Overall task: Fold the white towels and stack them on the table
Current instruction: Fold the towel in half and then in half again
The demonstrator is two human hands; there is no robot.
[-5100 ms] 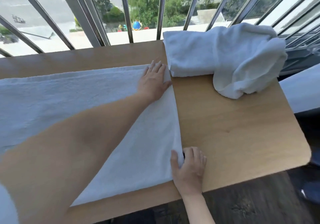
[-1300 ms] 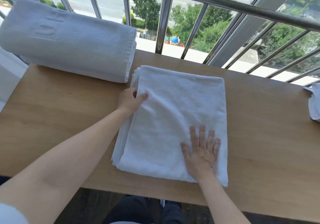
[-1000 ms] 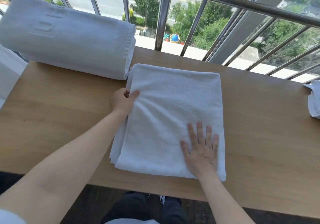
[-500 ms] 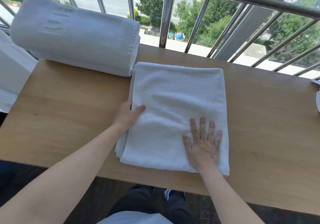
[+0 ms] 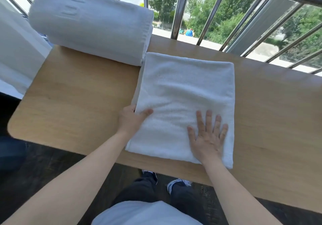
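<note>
Head view looks down on a folded white towel lying flat on a wooden tabletop, its near edge close to the tabletop's front edge. A person's right hand rests palm down on the near right part of the towel, fingers spread wide and flat, gripping nothing. The left hand grips the towel's left edge near the front, thumb on top of the cloth and fingers tucked out of sight under the layers. A stack of folded white towels stands at the far left corner of the tabletop, its right end touching the flat towel's far left corner; raised marks pressed into its top surface show as short bars, but they cannot be read as letters. Metal railing bars run behind the tabletop, with trees and a road beyond. Below the tabletop's front edge, dark trousers and two sneakers stand on a dark wooden floor. No brand or label is legible anywhere.
</note>
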